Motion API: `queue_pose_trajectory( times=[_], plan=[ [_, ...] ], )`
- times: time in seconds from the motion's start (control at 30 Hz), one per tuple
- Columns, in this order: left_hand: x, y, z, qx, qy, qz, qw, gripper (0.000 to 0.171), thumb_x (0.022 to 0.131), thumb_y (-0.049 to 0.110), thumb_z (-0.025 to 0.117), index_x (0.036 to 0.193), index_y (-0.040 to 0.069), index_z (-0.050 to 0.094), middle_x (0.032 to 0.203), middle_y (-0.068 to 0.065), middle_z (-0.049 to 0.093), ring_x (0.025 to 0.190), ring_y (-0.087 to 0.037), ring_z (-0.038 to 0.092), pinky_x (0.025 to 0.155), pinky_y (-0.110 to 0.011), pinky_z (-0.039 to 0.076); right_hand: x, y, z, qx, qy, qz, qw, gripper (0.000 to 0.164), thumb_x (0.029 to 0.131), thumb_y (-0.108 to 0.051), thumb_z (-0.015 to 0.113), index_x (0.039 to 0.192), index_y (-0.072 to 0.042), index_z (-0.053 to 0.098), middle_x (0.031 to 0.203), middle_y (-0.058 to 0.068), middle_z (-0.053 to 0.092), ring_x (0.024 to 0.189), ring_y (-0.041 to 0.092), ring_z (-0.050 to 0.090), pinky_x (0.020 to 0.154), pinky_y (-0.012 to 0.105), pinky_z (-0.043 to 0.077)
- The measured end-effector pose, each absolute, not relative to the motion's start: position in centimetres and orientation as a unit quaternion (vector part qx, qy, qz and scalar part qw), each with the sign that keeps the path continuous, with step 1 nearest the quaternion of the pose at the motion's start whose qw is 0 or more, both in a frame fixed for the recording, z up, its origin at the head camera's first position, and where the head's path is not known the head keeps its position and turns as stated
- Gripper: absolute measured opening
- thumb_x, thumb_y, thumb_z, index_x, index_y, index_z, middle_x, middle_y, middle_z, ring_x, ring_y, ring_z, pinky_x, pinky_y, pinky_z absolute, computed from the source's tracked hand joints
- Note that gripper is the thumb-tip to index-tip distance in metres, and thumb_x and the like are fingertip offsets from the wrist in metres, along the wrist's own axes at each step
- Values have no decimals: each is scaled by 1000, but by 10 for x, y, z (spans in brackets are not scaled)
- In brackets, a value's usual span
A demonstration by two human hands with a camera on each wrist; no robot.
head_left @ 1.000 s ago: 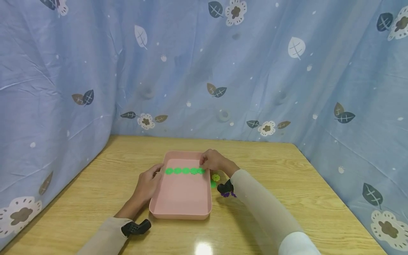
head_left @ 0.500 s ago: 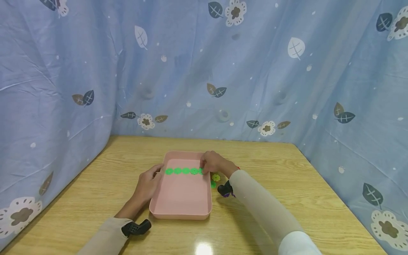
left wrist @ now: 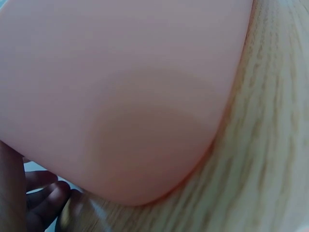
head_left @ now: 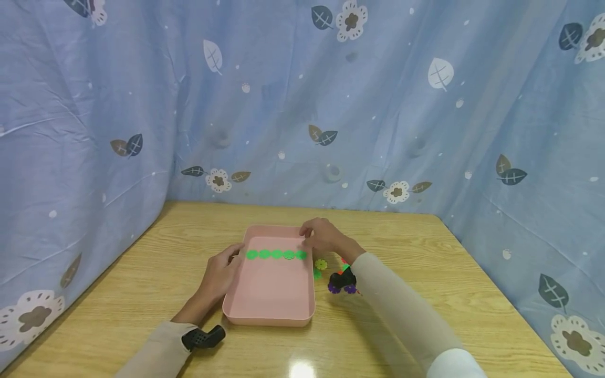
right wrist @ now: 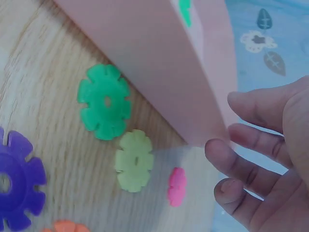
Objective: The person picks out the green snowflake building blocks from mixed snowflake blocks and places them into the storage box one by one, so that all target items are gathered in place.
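Observation:
A pink tray (head_left: 269, 294) lies on the wooden table, with several green notched plastic discs (head_left: 277, 254) in a row across its inside. My left hand (head_left: 218, 274) holds the tray's left wall, the thumb at the rim; in the left wrist view its fingertips (left wrist: 54, 198) show beyond the tray's edge. At the far right corner of the tray, my right hand (head_left: 325, 235) hovers beside the rim with fingers loosely parted. The right wrist view shows nothing between its fingers (right wrist: 256, 106). The rightmost disc (head_left: 301, 254) of the row is uncovered, close to the right wall.
Right of the tray lie more notched discs: a green one (right wrist: 105, 102), a yellow one (right wrist: 134, 160), a pink one (right wrist: 177, 186) and a purple one (right wrist: 17, 183). My right forearm partly covers this group in the head view. A blue patterned curtain (head_left: 283, 105) surrounds the table (head_left: 402, 236).
My right hand has let go of the last green disc in the row and moved slightly up and right, out to the tray's rim. The left hand stays on the tray.

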State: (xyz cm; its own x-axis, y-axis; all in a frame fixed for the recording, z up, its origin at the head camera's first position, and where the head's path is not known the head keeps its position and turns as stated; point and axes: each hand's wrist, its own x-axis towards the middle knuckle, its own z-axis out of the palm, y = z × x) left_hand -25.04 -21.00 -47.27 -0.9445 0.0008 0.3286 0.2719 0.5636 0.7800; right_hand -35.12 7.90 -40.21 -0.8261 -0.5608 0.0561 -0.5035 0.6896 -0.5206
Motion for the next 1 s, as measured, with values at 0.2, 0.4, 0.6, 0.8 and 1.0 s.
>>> queue_pose_trajectory(
  times=[0.2, 0.4, 0.6, 0.8, 1.0],
  plan=[
    [-250, -210, -473, -72, -873, -460, 146, 41, 107, 16, 42, 143, 1, 55, 132, -22, 64, 116, -37, 66, 95, -51, 53, -346, 90, -397, -294, 915, -273, 37, 21, 95, -9, 67, 115, -3, 69, 101, 8, 68, 81, 22, 66, 78, 38, 55],
    [-251, -208, -471, -70, -873, -461, 147, 41, 106, 14, 43, 143, 2, 56, 132, -22, 65, 116, -37, 65, 96, -52, 52, -335, 98, -394, -289, 917, -263, 84, 21, 94, 1, 59, 114, 1, 64, 86, 10, 66, 60, 26, 63, 65, 31, 52],
    [-251, -208, -473, -69, -872, -462, 146, 42, 104, 12, 42, 142, 1, 56, 131, -22, 65, 114, -36, 67, 94, -50, 54, -322, 103, -396, -312, 919, -225, 85, 14, 85, 4, 62, 96, -3, 66, 75, 2, 60, 59, 13, 45, 66, 32, 46],
    [-251, -207, -473, -71, -871, -466, 142, 42, 104, 11, 42, 143, 1, 56, 132, -22, 64, 114, -37, 67, 92, -50, 55, -317, 109, -403, -313, 923, -206, 88, 10, 82, 3, 70, 87, -5, 71, 78, 2, 68, 57, 12, 56, 72, 35, 55],
    [-250, -208, -472, -72, -871, -464, 142, 43, 103, 11, 42, 142, 1, 56, 131, -22, 65, 113, -37, 67, 92, -50, 55, -314, 107, -411, -301, 934, -164, 97, 20, 73, -3, 82, 90, -11, 76, 82, -2, 67, 61, 12, 50, 59, 28, 48]
  ],
)
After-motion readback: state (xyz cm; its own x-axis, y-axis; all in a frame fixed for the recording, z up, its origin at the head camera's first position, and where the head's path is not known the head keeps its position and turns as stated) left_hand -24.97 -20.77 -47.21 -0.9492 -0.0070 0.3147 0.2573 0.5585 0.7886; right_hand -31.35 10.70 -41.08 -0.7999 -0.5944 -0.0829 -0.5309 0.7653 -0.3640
